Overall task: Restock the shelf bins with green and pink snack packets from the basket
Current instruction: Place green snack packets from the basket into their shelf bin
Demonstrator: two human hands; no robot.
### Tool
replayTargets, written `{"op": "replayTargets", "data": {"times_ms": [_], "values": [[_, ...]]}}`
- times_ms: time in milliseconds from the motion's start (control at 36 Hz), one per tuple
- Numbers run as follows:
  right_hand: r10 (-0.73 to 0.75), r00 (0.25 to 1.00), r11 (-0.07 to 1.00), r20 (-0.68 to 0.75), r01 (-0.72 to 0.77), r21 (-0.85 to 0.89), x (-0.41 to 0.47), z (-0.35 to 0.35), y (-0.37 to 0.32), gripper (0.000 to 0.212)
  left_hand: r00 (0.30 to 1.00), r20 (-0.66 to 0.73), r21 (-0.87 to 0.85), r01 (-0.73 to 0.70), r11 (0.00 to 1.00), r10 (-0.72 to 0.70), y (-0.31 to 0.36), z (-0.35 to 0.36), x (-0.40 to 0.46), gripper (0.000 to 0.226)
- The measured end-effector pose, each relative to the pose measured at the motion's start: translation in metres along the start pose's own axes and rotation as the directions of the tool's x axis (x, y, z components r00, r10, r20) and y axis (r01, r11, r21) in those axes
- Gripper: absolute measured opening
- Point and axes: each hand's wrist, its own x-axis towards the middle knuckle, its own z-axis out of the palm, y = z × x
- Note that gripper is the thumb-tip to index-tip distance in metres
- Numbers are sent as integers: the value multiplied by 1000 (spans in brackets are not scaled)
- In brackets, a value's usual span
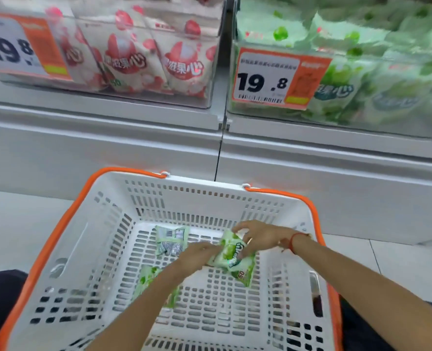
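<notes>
Presently, green packets [231, 254] are gathered low in the basket [204, 193]; right hand [258, 236] pinches them, left hand [197, 254] steadies, grip unclear.

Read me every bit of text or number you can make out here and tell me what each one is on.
"19.8": price tag on the green bin.
"19 8": price tag on the pink bin, cut off at the frame's left edge.
"果心": pink packets in the bin.
"50": held green packet.
Small print and barcodes on the tags, and the back of the packet lying in the basket: too blurred to read.
</notes>
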Motion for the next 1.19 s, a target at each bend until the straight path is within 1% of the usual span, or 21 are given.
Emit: {"op": "replayTargets", "data": {"times_ms": [56, 139, 194, 250, 333, 444, 500, 528, 583, 611, 639, 695, 750, 806, 833, 889, 972, 1028, 1111, 1139, 1195], "values": [[-26, 999, 999, -26, 27, 26, -22, -27, -12, 66, 996, 2, -27, -90, 996, 90, 30, -10, -14, 41], [-73, 991, 991, -112, 85, 102, -63, -62, -26, 37, 968, 45, -51, -243, 969, 246, 78, -20, -44, 61], [-109, 984, 985, -142, 127, 121, -96, -83, -36, 29, 939, 39, -34, -340, 940, 341, 111, -25, -65, 49], [-166, 972, 972, -165, 189, 136, -133, -101, -49, 32, 896, 12, -15, -444, 896, 444, 141, -28, -82, 31], [-237, 934, 948, -266, 283, 146, -182, -120, -62, 26, 800, -12, 17, -599, 800, 599, 188, -25, -107, 23], [-230, 849, 924, -476, 344, 168, -236, -144, -45, 28, 631, -82, 110, -764, 636, 772, 247, -8, -131, 33], [-146, 762, 907, -631, 357, 222, -266, -159, -30, 25, 499, -194, 251, -807, 534, 845, 272, -2, -136, 41], [-74, 706, 891, -705, 365, 271, -280, -168, -23, 31, 420, -237, 362, -799, 481, 876, 283, 1, -138, 39], [40, 590, 857, -806, 395, 332, -305, -191, -6, 63, 249, -232, 658, -672, 340, 940, 305, 5, -143, 27], [61, 521, 870, -851, 390, 301, -314, -201, 1, 75, 186, -175, 779, -575, 252, 967, 316, 6, -144, 26], [66, 466, 895, -882, 364, 259, -321, -210, 6, 80, 164, -102, 852, -495, 171, 981, 326, 8, -144, 30], [87, 404, 922, -911, 313, 227, -330, -227, 14, 68, 208, 22, 906, -418, 68, 978, 345, 12, -137, 37], [85, 409, 942, -909, 264, 207, -332, -240, 12, 39, 303, 116, 925, -381, 9, 946, 362, 18, -127, 44], [40, 416, 986, -909, 128, 102, -329, -252, 6, 34, 400, 185, 929, -368, -28, 897, 373, 23, -118, 46], [14, 406, 998, -914, 51, 39, -326, -258, 2, 37, 429, 198, 927, -374, -26, 881, 377, 25, -116, 45], [-25, 398, 994, -917, -90, -66, -321, -262, -9, 34, 438, 179, 921, -390, 7, 881, 383, 24, -112, 39], [-90, 361, 965, -928, -199, -171, -308, -261, -21, 30, 448, 140, 901, -427, 74, 883, 387, 20, -110, 29], [-152, 302, 964, -941, -167, -209, -296, -258, -19, 31, 450, 121, 878, -464, 116, 885, 386, 18, -109, 24], [-165, 235, 985, -958, -15, -174, -280, -255, -9, 38, 426, 94, 859, -491, 143, 900, 384, 14, -110, 21], [-170, 233, 985, -957, 33, -167, -278, -253, -7, 42, 424, 85, 856, -495, 152, 902, 384, 13, -111, 20], [-175, 281, 984, -944, 70, -162, -279, -250, -1, 52, 425, 73, 856, -491, 162, 902, 384, 12, -111, 20]]}}
